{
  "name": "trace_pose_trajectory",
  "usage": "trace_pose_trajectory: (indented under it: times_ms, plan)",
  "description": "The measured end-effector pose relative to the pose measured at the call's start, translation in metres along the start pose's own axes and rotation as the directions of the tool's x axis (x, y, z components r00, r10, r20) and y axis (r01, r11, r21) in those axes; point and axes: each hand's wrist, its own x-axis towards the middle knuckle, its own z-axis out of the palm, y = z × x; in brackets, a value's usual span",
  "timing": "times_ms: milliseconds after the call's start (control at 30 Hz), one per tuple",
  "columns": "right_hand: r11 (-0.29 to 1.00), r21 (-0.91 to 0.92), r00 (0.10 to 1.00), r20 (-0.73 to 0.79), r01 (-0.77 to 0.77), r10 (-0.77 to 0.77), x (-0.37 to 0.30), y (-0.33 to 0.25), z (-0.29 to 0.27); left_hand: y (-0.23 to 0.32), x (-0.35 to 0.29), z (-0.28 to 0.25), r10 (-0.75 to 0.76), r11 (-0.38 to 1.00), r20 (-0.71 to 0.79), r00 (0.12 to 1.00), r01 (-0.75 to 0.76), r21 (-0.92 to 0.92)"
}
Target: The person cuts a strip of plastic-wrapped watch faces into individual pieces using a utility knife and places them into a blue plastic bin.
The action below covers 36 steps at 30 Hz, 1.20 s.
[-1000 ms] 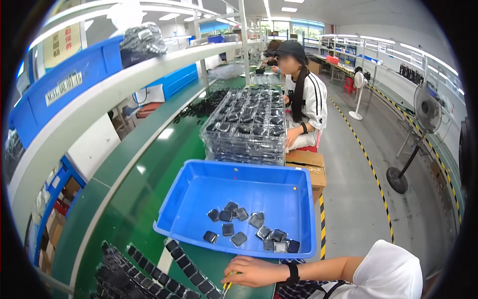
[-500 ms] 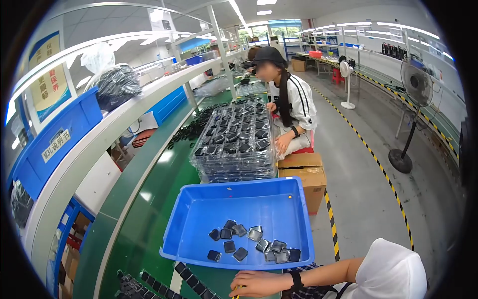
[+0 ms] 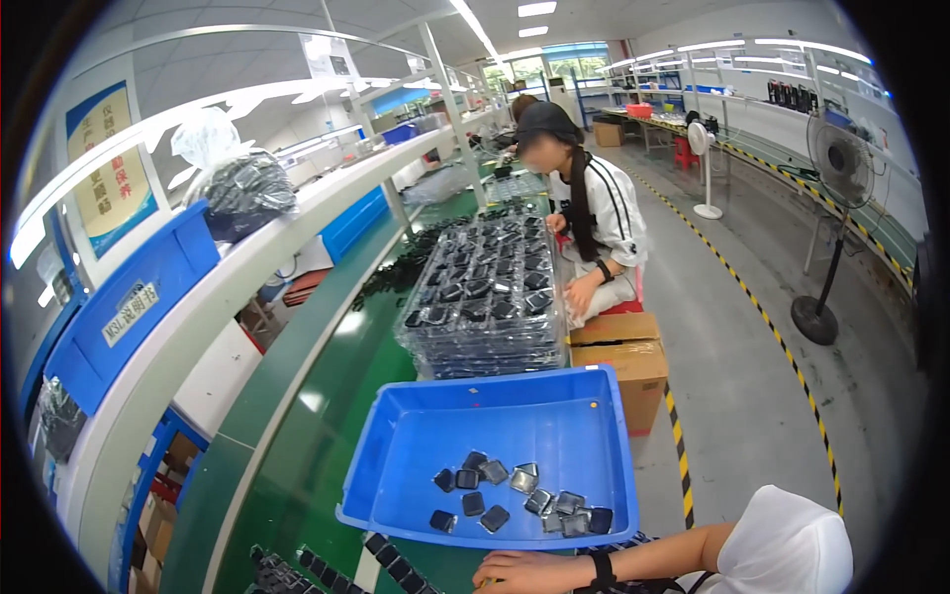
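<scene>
Bin [image 3: 427, 424] sits on the green bench [image 3: 287, 473], black squares [image 3: 467, 479] lying in its near half. Through my feed, the right hand [image 3: 532, 571] is just beside the near rim, near black strips [image 3: 398, 566]; cropped below, its grip I cannot tell.

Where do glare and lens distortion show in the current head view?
Head view: bright glare patches on the bench; the shelf bows toward the left rim; black corners; the right hand cropped by the lower edge; the tub fairly sharp.
</scene>
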Motion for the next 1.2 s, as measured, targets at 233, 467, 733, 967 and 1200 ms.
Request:
trace_pose_trajectory:
  times_ms: [233,467,733,967,1200]
  plan:
    - [0.999,-0.008,0.999,-0.005,0.042,-0.042,0.009,0.004,0.005,-0.017,0.001,-0.011,0.065,0.954,-0.041,0.997,-0.050,0.295]
    - [0.999,-0.001,0.999,0.017,0.033,-0.033,0.003,0.015,0.013,-0.029,0.004,-0.012,0.123,0.807,-0.068,0.990,-0.060,0.588]
    - [1.000,-0.008,0.999,0.036,0.002,-0.002,-0.002,0.017,0.016,-0.035,0.013,-0.001,0.181,0.561,-0.073,0.981,-0.042,0.827]
    - [0.999,-0.043,1.000,0.004,-0.012,0.012,0.007,0.000,0.011,-0.131,-0.083,0.074,-0.745,0.579,0.554,0.372,-0.052,0.813]
    - [0.999,0.049,0.999,0.032,0.003,-0.004,0.004,0.001,-0.001,-0.174,-0.156,0.079,-0.718,0.608,0.674,0.173,-0.316,0.729]
